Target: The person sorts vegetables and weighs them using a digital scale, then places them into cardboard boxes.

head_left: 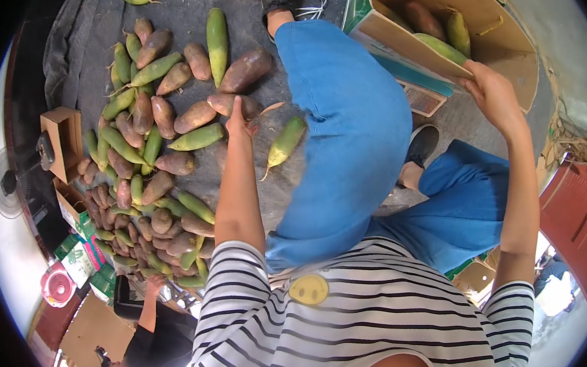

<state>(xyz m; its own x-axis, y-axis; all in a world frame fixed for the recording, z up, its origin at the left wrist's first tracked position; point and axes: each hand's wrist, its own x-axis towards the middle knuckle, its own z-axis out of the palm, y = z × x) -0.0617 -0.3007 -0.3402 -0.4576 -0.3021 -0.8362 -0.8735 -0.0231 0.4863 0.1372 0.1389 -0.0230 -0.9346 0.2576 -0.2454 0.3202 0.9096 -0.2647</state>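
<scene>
My left hand [238, 124] is closed on a reddish-brown radish [222, 104], its thumb lying across the skin and most fingers hidden. Near it on the dark ground cloth [278, 202] lie a green radish [286, 141] with a thin root tail and a large brown radish [246, 70]. At the right, my right hand [492, 95] grips the near edge of an open cardboard box [400, 51]. Inside that box are a reddish-brown radish [424, 20] and green radishes [458, 32].
A big pile of green and brown radishes [159, 184] spreads over the cloth at the left. Beyond it stand small cartons [63, 143], a fan [8, 182] and a pink round object [58, 285]. Another person in black [162, 349] reaches toward the pile at lower left.
</scene>
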